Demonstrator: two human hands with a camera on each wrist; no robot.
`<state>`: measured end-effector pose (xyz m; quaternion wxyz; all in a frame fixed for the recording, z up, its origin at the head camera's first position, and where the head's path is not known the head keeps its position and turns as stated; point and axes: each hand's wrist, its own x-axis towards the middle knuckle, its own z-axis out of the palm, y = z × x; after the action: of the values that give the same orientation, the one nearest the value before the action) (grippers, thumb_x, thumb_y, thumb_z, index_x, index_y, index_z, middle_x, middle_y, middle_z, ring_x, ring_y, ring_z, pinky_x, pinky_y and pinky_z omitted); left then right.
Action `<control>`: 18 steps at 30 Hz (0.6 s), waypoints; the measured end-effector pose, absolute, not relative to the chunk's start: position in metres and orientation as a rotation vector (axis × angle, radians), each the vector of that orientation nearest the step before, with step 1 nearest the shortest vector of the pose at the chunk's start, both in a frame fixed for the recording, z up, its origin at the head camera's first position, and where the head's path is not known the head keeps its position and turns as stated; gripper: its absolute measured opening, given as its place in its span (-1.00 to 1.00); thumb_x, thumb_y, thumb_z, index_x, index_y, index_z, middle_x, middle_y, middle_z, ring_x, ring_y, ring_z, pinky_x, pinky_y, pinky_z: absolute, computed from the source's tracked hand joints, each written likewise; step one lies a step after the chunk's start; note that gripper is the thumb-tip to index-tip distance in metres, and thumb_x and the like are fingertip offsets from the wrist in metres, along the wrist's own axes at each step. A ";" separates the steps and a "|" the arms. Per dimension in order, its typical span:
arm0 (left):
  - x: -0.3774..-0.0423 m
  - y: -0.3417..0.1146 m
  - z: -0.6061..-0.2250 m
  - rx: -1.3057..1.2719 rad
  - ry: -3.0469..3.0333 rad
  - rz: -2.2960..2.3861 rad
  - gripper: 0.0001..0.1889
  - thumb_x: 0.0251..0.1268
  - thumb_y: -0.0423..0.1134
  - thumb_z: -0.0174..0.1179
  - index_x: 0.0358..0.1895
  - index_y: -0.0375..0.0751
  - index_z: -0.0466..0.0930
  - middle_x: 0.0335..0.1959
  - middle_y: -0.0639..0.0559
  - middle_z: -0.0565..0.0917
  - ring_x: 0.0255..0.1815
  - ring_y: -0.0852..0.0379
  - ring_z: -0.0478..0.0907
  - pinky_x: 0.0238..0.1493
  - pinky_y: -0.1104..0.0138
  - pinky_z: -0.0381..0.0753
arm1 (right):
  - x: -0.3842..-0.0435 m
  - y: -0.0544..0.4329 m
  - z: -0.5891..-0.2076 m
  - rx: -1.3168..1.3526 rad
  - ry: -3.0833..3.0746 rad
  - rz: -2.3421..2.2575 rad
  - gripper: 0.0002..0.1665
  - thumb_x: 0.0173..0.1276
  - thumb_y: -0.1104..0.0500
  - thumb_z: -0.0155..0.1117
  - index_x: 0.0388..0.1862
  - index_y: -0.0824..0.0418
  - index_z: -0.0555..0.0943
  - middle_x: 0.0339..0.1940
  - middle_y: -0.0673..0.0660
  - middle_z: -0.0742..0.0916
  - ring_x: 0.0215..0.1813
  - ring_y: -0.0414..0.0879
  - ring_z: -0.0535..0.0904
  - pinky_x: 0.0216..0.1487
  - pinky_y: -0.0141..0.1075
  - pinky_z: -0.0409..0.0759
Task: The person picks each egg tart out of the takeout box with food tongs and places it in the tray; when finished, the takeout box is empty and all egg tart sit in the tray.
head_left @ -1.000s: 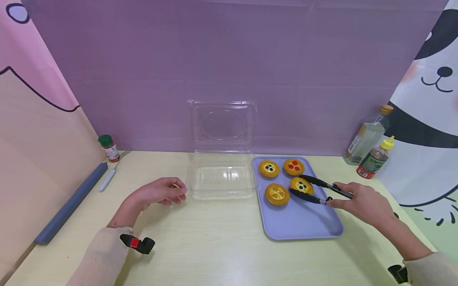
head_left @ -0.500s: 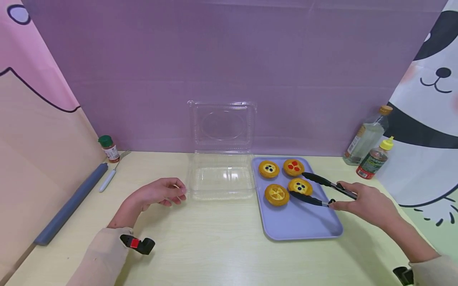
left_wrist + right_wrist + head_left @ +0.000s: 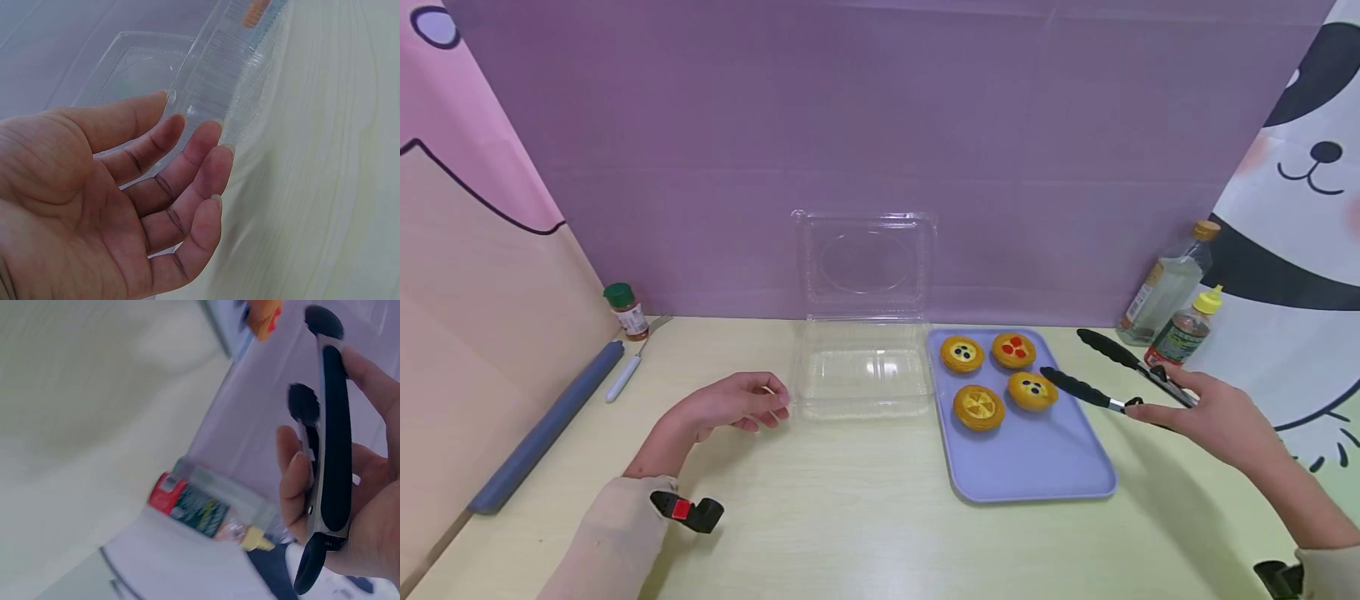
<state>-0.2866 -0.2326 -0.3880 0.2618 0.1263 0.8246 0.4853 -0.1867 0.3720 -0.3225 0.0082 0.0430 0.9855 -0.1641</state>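
Observation:
My right hand (image 3: 1217,417) grips a pair of black-tipped tongs (image 3: 335,437), whose arms stand spread with nothing between them. They hang right of the lavender tray (image 3: 1037,475), one tip overlapping its right edge in the head view. On the tray lie several egg tarts: an orange-slice one (image 3: 978,407), a red-topped one (image 3: 1013,351), and two with dark berries, one at the back left (image 3: 962,354) and one nearest the tongs (image 3: 1032,391). My left hand (image 3: 730,404) is loosely curled and holds nothing, its fingertips beside the clear plastic box (image 3: 865,367), whose lid (image 3: 868,258) stands up.
At the back right stand a glass bottle (image 3: 1168,287) and a yellow-capped bottle (image 3: 1183,329), close behind the tongs. To the left lie a blue roll (image 3: 550,429) and a fork (image 3: 628,371), near a green-capped jar (image 3: 627,310). A purple backdrop (image 3: 737,167) rises behind the table.
The tongs have come off the near dark-berry tart and moved right with my right hand, their tips now further apart. That tart stays on the tray. My left hand has not moved.

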 end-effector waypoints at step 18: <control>-0.287 -0.233 -0.389 0.339 2.239 1.306 -0.59 0.46 -0.04 0.17 0.10 -0.33 0.49 -0.02 -0.17 0.70 -0.02 0.01 0.65 -0.03 0.19 0.58 | -0.202 0.422 -0.383 0.316 2.970 -0.607 0.37 0.30 -0.48 0.15 0.56 0.52 -0.14 0.43 0.71 0.15 0.37 0.68 0.13 0.16 0.38 0.36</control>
<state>-0.2872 -0.2328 -0.3892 0.2605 0.1253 0.8270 0.4822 -0.2020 0.4218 -0.3830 0.0471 0.1035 0.9734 -0.1990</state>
